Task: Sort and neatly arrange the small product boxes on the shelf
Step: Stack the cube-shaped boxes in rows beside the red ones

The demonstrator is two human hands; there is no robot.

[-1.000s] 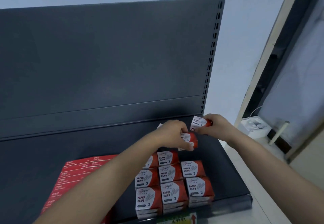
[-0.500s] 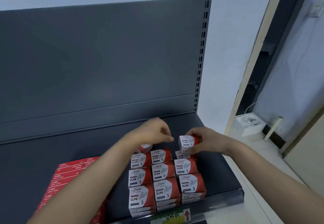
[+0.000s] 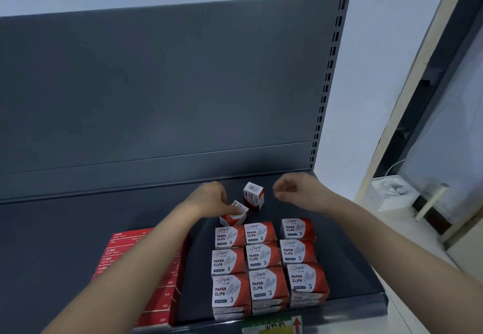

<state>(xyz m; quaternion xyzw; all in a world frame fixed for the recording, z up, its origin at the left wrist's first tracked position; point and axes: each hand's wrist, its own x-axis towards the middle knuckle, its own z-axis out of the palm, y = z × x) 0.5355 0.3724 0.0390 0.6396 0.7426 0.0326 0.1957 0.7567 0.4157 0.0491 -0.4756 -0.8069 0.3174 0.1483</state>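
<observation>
Red-and-white paper clip boxes (image 3: 257, 256) stand in three columns at the shelf's front right, stacked in layers. Behind the left column a tilted box (image 3: 233, 216) leans under my left hand (image 3: 209, 199), whose thumb and fingers close on its top. Another loose box (image 3: 253, 199) stands on end further back, between the two hands and touched by neither. My right hand (image 3: 292, 192) hovers to its right with loosely curled fingers and nothing in it.
Flat red boxes (image 3: 141, 268) are stacked on the shelf left of the columns. The dark grey shelf (image 3: 347, 278) has a front lip with a price label (image 3: 271, 326) and a tall back panel (image 3: 156, 98). A white box (image 3: 386, 195) sits on the floor at right.
My right hand has let go of the box it held and pulled back, now empty. A loose box stands on end between the hands. My left hand has closed on a tilted box.
</observation>
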